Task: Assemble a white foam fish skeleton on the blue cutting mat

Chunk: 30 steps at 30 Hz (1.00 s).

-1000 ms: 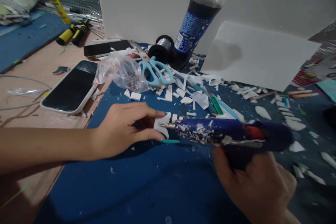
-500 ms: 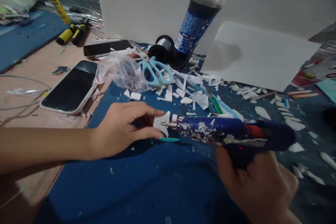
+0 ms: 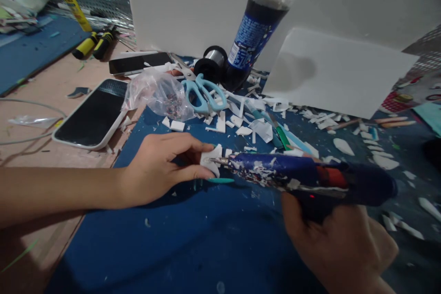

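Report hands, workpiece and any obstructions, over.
Left hand pinching small white piece. Right hand gripping blue hot glue gun, metal nozzle at that piece. White scraps scattered beyond, nothing visibly blocking the nozzle.

light-blue-handled scissors (image 3: 202,94) beside a crumpled plastic bag (image 3: 151,92), a spool (image 3: 215,59) next to a bottle (image 3: 255,39)

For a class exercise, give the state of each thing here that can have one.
Hot glue gun: in right hand, red light lit
White piece: pinched in left hand
Soda bottle: partly filled
White-cased phone: screen dark
Farther phone: screen dark
Blue-handled scissors: open or shut unclear
Plastic bag: crumpled
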Each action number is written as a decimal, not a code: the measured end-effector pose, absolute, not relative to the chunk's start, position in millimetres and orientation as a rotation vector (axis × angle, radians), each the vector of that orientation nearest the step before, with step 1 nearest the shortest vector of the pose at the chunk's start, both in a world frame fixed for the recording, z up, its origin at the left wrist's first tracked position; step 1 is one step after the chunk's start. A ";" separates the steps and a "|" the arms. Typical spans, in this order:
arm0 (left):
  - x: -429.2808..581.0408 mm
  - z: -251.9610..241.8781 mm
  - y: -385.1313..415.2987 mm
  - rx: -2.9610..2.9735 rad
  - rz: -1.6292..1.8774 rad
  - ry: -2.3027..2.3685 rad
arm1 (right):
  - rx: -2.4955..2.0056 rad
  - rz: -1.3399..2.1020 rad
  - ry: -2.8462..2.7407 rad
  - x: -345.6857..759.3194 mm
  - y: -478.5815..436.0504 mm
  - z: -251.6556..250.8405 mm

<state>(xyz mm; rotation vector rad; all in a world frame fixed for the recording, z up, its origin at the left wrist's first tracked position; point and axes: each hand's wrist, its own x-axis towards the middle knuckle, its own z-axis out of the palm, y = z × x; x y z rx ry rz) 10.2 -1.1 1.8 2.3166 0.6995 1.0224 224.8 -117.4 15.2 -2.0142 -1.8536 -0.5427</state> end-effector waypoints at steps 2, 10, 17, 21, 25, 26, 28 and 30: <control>9.9 1.0 -1.1 2.284 1.004 0.715 | -1.997 -0.581 -1.924 220.3 -120.3 17.8; 9.3 -0.7 -2.1 2.222 1.002 0.779 | -2.108 -1.122 -1.681 229.6 -112.1 31.8; 8.9 0.2 -1.9 2.312 1.040 0.803 | -2.714 -0.613 -1.181 299.6 -70.0 56.7; 8.0 0.4 -2.4 2.359 1.079 0.714 | -2.870 -0.275 -1.337 315.3 -62.9 51.3; 7.1 -0.1 -3.1 2.379 1.093 0.650 | -2.798 -0.205 -1.521 310.2 -66.1 41.0; 6.9 -0.5 -3.1 2.382 1.096 0.640 | -2.790 -0.250 -1.516 308.3 -66.9 38.5; 6.4 -1.4 -2.8 2.383 1.096 0.630 | -2.771 -0.418 -1.462 305.8 -67.8 34.2; 6.2 -2.4 -2.2 2.375 1.099 0.616 | -2.671 -0.632 -1.413 304.6 -68.3 32.1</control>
